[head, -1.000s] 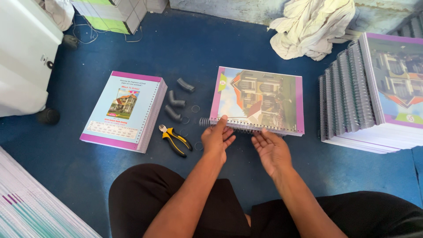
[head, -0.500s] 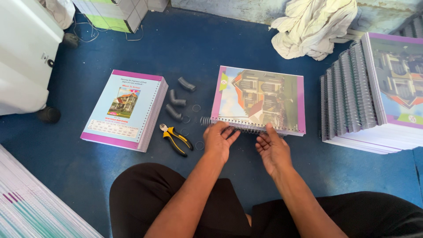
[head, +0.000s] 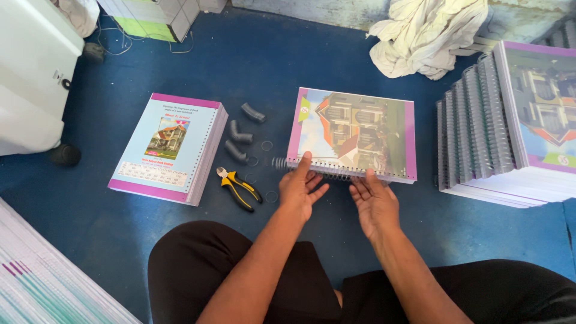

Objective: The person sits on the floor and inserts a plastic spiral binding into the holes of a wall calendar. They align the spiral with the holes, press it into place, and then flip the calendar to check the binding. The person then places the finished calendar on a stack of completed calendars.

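My left hand (head: 302, 186) is open, fingers spread, fingertips pressing the near edge of the notebook (head: 353, 133) right where the wire coil (head: 312, 170) runs. The notebook lies flat on the blue floor (head: 300, 60) in front of my knees. Further left there's 1 stack of unbound books (head: 168, 147), then 3 grey tube pieces (head: 240, 135) and yellow-handled pliers (head: 239, 188). My right hand (head: 375, 201) is open too, palm tilted up, fingertips at the same coiled edge, not gripping anything. I'd guess the notebook is fairly light but floppy, and the coil is springy and bends easily, so best to hold it by the spine edge with both hands. On the right: bound notebooks piled up (head: 498, 132).
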